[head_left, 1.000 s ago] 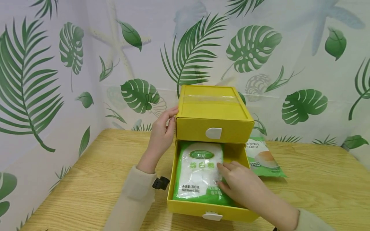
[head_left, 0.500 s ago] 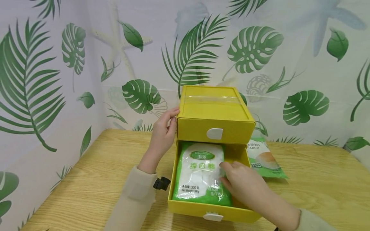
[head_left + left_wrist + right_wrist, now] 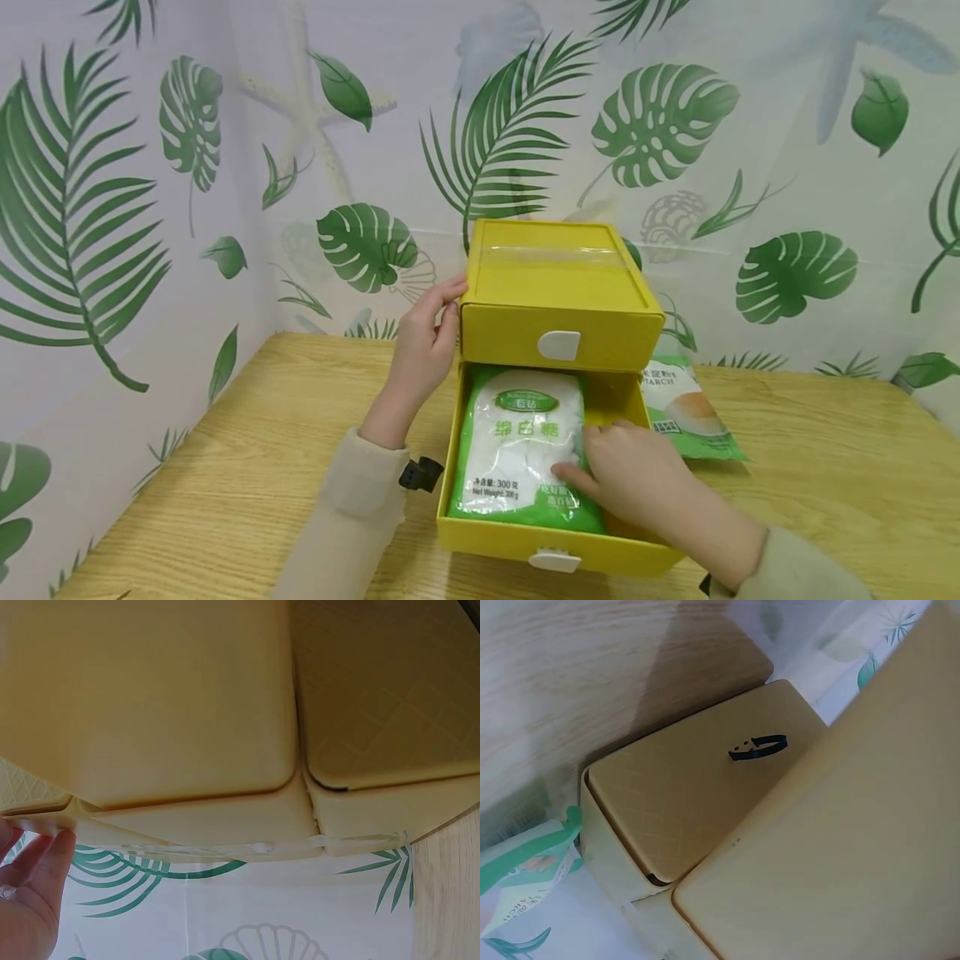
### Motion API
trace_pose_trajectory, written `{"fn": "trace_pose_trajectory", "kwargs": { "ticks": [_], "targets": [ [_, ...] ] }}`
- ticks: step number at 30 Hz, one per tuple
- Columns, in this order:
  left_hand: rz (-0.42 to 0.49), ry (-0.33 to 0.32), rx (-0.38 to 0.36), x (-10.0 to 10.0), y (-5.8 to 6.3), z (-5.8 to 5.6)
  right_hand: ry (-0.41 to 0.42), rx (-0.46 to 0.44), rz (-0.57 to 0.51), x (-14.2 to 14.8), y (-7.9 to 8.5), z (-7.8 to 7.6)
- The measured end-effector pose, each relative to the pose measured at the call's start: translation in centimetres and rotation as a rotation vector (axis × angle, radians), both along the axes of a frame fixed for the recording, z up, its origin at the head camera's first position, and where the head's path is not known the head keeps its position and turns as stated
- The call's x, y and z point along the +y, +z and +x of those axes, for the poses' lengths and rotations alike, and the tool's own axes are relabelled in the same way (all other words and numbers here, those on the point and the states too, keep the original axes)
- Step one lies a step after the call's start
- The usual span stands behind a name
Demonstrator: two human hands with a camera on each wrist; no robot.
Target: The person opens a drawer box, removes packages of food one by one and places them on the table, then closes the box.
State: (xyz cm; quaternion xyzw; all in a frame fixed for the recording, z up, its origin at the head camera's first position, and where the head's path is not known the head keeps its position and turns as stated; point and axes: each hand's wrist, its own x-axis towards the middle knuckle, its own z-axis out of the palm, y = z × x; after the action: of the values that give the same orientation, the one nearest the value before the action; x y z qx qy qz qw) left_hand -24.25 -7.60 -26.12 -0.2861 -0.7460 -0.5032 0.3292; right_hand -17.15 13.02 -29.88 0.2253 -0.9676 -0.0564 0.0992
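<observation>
A yellow two-tier drawer box [image 3: 555, 275] stands on the table, its lower drawer [image 3: 495, 542] pulled out. Inside that drawer, on the left, lies a green-and-white bag of white sugar [image 3: 517, 454]. My right hand [image 3: 645, 475] reaches in over the drawer's right side and grips the bag's right edge; its thumb lies on top and the other fingers curl down out of sight. My left hand [image 3: 423, 350] rests its fingertips against the left side of the upper tier, also seen in the left wrist view, where the fingers [image 3: 56, 862] touch the yellow edge.
A green-and-white packet of starch [image 3: 686, 412] lies to the right of the box, partly hidden by it. White tabs [image 3: 558, 345] sit on the drawer fronts. Behind stands a leaf-printed backdrop [image 3: 360, 133]. The table [image 3: 247, 467] is wood-grained.
My right hand has shifted slightly, its fingers dropping beside the bag's right edge while the thumb stretches onto the bag. The bag's right side has drawn in a little. My left hand stays put.
</observation>
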Motion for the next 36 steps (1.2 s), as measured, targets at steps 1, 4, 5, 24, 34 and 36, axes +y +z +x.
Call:
{"fn": "trace_pose_trajectory", "kwargs": {
  "ticks": [1, 4, 5, 24, 34, 36],
  "targets": [
    [0.0, -0.001, 0.0, 0.0, 0.0, 0.0, 0.0, -0.013, -0.009, 0.0, 0.0, -0.1],
    [0.002, -0.002, -0.001, 0.0, 0.1, 0.0, -0.008, -0.05, -0.047, -0.2, 0.2, -0.4],
    [0.002, -0.003, -0.001, 0.0, 0.1, 0.0, -0.009, -0.064, -0.063, -0.2, 0.2, -0.4],
    [-0.004, 0.008, 0.011, -0.2, -0.1, 0.0, 0.052, -0.334, -0.288, 0.0, 1.3, -1.4],
    [-0.025, 0.021, 0.019, -0.1, 0.0, 0.0, 0.147, -0.437, -0.442, 0.3, 1.7, -1.6],
    [-0.025, 0.019, 0.017, -0.1, 0.0, 0.0, 0.14, -0.459, -0.465, 0.2, 1.7, -1.5]
  ]
}}
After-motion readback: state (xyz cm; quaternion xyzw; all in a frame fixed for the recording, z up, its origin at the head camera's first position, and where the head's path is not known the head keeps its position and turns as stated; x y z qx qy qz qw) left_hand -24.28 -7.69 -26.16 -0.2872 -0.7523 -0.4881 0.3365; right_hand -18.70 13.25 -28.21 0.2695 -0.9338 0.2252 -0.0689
